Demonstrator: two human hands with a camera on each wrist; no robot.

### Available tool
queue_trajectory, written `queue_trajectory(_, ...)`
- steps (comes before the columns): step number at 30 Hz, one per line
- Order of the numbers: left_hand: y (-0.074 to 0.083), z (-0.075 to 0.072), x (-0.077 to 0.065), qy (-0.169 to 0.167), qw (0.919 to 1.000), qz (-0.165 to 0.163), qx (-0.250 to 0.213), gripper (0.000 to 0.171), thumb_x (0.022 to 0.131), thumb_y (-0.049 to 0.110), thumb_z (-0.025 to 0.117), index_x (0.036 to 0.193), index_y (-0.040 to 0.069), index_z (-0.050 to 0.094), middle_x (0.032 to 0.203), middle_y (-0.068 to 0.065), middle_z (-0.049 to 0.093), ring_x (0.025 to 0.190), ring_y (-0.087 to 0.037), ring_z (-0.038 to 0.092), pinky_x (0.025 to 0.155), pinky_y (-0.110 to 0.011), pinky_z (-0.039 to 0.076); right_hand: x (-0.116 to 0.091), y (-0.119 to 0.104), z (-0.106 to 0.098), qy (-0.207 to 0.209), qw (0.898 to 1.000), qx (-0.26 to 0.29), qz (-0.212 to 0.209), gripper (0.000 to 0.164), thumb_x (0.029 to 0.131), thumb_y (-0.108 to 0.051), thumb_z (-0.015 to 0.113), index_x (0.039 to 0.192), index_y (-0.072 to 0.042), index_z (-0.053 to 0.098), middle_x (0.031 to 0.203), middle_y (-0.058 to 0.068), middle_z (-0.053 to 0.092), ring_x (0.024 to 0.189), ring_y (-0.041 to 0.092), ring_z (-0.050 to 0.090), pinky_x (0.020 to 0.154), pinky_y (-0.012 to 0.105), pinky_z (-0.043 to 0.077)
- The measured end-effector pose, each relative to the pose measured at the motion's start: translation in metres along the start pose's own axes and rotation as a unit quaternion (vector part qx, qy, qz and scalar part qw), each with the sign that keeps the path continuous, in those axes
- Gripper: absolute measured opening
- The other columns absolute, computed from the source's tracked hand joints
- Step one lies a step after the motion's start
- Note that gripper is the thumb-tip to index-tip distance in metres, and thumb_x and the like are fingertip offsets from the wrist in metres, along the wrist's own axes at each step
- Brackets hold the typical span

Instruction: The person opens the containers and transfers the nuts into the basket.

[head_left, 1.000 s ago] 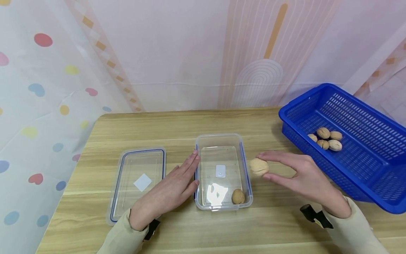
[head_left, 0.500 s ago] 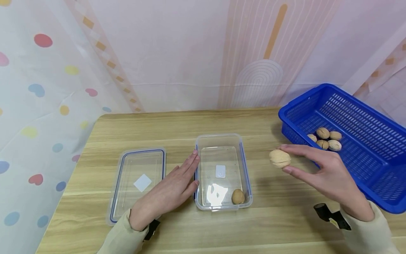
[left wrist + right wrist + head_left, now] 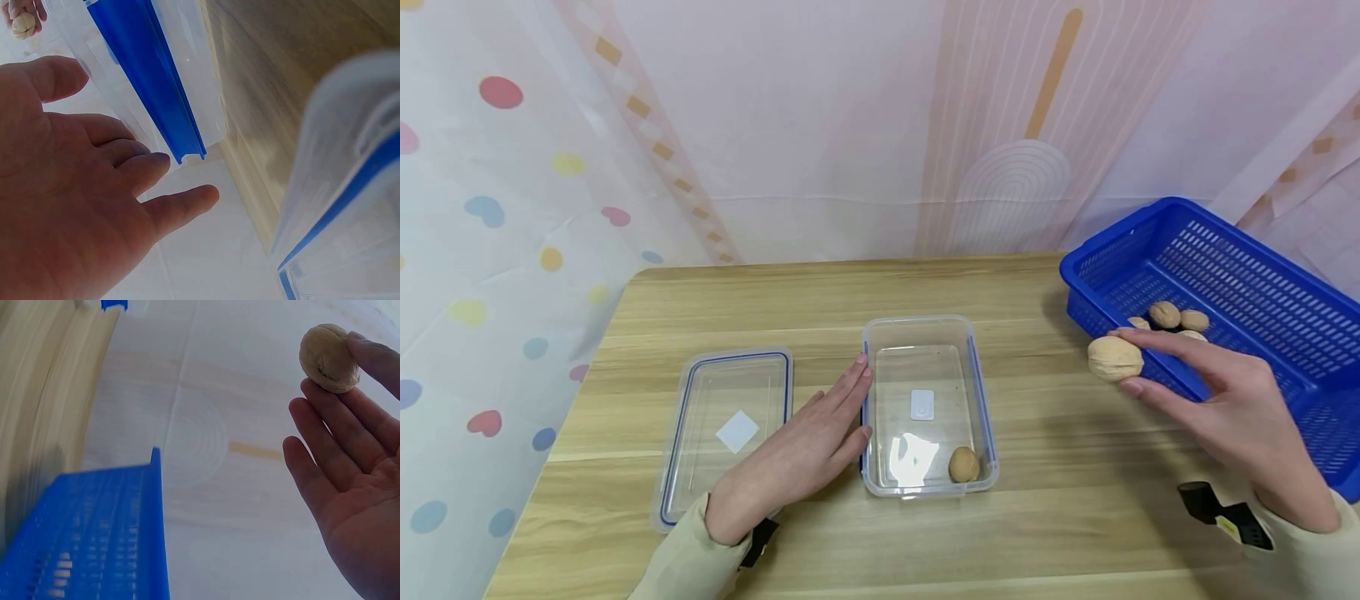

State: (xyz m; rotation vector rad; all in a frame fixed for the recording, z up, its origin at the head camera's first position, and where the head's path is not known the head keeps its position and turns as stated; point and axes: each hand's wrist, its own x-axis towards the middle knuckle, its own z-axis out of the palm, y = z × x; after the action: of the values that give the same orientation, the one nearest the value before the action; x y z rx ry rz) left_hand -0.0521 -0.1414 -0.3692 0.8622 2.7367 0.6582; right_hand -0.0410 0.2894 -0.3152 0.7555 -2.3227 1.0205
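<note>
My right hand (image 3: 1232, 408) pinches a walnut (image 3: 1115, 359) between thumb and fingertips, held up at the near left rim of the blue basket (image 3: 1078, 304). The right wrist view shows the same walnut (image 3: 329, 358) at the fingertips, above the basket's side (image 3: 100, 512). My left hand (image 3: 797, 450) lies with straight fingers against the left wall of a clear plastic container (image 3: 917, 367). In the left wrist view, its fingers (image 3: 181, 206) are beside the container's blue side clip (image 3: 147, 75). One walnut (image 3: 964, 464) lies in the container's near right corner.
Several walnuts (image 3: 1165, 314) lie inside the basket, partly hidden by my right hand. The container's clear lid (image 3: 718, 417), with a blue seal, rests on the wooden table (image 3: 820, 300) at the left. A patterned cloth (image 3: 820, 125) hangs behind the table.
My right hand has moved right with the walnut, from beside the container to the basket's near rim. My left hand, the container and the lid have stayed in place.
</note>
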Motion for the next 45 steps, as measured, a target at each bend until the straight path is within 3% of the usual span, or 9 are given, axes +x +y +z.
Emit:
queue_trajectory(3, 0.001, 0.000, 0.000, -0.002, 1.0000, 0.001, 0.000, 0.067, 0.110, 0.027, 0.050, 0.163, -0.001, 0.020, 0.173, -0.011, 0.009, 0.157, -0.025, 0.015, 0.120, -0.063, 0.027, -0.004, 0.002, -0.007, 0.002, 0.999, -0.031, 0.014, 0.056, 0.094, -0.047, 0.072, 0.122, 0.001, 0.075, 0.128, -0.011, 0.070, 0.110, -0.008, 0.063, 0.084, 0.006, 0.045)
queue_trajectory(8, 0.001, 0.000, 0.001, -0.004, 1.0000, -0.002, 0.002, 0.068, 0.110, 0.028, 0.051, 0.163, 0.000, 0.020, 0.173, -0.010, 0.008, 0.157, -0.023, 0.015, 0.120, -0.062, 0.026, -0.010, 0.004, -0.022, 0.005, 0.994, -0.087, 0.059, 0.042, 0.087, -0.021, 0.086, 0.123, -0.004, 0.075, 0.126, -0.024, 0.065, 0.116, -0.015, 0.056, 0.092, 0.002, 0.041)
queue_trajectory(16, 0.001, 0.001, 0.002, 0.001, 1.0000, 0.003, 0.003, 0.068, 0.109, 0.028, 0.051, 0.163, -0.001, 0.021, 0.172, -0.011, 0.010, 0.157, -0.024, 0.016, 0.120, -0.063, 0.027, -0.016, 0.000, -0.046, -0.004, 0.983, -0.146, 0.114, 0.047, 0.081, -0.001, 0.087, 0.126, -0.002, 0.073, 0.128, -0.019, 0.063, 0.119, -0.024, 0.044, 0.097, -0.002, 0.033)
queue_trajectory(23, 0.001, 0.000, 0.002, -0.004, 1.0000, -0.003, 0.003, 0.068, 0.110, 0.029, 0.051, 0.163, 0.000, 0.020, 0.173, -0.011, 0.009, 0.157, -0.024, 0.015, 0.121, -0.061, 0.025, -0.018, 0.001, -0.065, -0.012, 0.983, -0.149, 0.107, 0.043, 0.089, 0.004, 0.078, 0.131, 0.000, 0.070, 0.130, -0.042, 0.048, 0.120, -0.023, 0.043, 0.099, 0.001, 0.031)
queue_trajectory(31, -0.001, 0.000, 0.001, -0.002, 1.0000, -0.007, 0.002, 0.068, 0.109, 0.029, 0.051, 0.163, 0.000, 0.021, 0.173, -0.010, 0.009, 0.157, -0.024, 0.016, 0.121, -0.061, 0.026, -0.016, 0.012, -0.077, 0.002, 0.983, -0.155, 0.098, 0.044, 0.090, 0.004, 0.077, 0.132, -0.002, 0.070, 0.124, -0.044, 0.050, 0.117, -0.023, 0.046, 0.097, 0.000, 0.033)
queue_trajectory(34, -0.001, 0.001, 0.001, -0.002, 1.0000, -0.005, 0.000, 0.068, 0.110, 0.029, 0.051, 0.163, 0.000, 0.020, 0.173, -0.010, 0.009, 0.157, -0.023, 0.016, 0.121, -0.061, 0.026, -0.018, 0.025, -0.081, 0.002, 0.983, -0.149, 0.110, 0.046, 0.091, 0.005, 0.075, 0.135, -0.003, 0.068, 0.128, -0.038, 0.055, 0.119, -0.022, 0.046, 0.101, 0.004, 0.033)
queue_trajectory(36, -0.001, 0.001, 0.001, -0.001, 1.0000, -0.004, 0.001, 0.068, 0.110, 0.030, 0.051, 0.163, 0.000, 0.021, 0.173, -0.010, 0.009, 0.157, -0.023, 0.016, 0.121, -0.061, 0.027, -0.018, 0.032, -0.082, -0.004, 0.982, -0.143, 0.123, 0.047, 0.092, 0.006, 0.073, 0.138, -0.001, 0.065, 0.134, -0.017, 0.064, 0.121, -0.021, 0.045, 0.104, 0.006, 0.032)
queue_trajectory(39, -0.002, 0.001, 0.000, 0.001, 1.0000, -0.002, 0.001, 0.068, 0.110, 0.029, 0.051, 0.163, 0.000, 0.021, 0.173, -0.010, 0.009, 0.157, -0.023, 0.016, 0.120, -0.061, 0.027, -0.016, 0.041, -0.083, -0.009, 0.982, -0.138, 0.128, 0.048, 0.096, 0.005, 0.070, 0.142, -0.003, 0.062, 0.135, -0.008, 0.065, 0.122, -0.021, 0.044, 0.106, 0.007, 0.032)
queue_trajectory(45, -0.002, 0.001, 0.001, 0.004, 1.0000, 0.002, 0.003, 0.068, 0.109, 0.029, 0.051, 0.163, -0.001, 0.021, 0.173, -0.012, 0.010, 0.157, -0.023, 0.017, 0.120, -0.062, 0.028, -0.001, 0.036, -0.083, -0.014, 0.979, -0.123, 0.160, 0.038, 0.100, 0.001, 0.065, 0.136, 0.012, 0.059, 0.122, -0.041, 0.048, 0.115, -0.021, 0.043, 0.100, 0.002, 0.031)
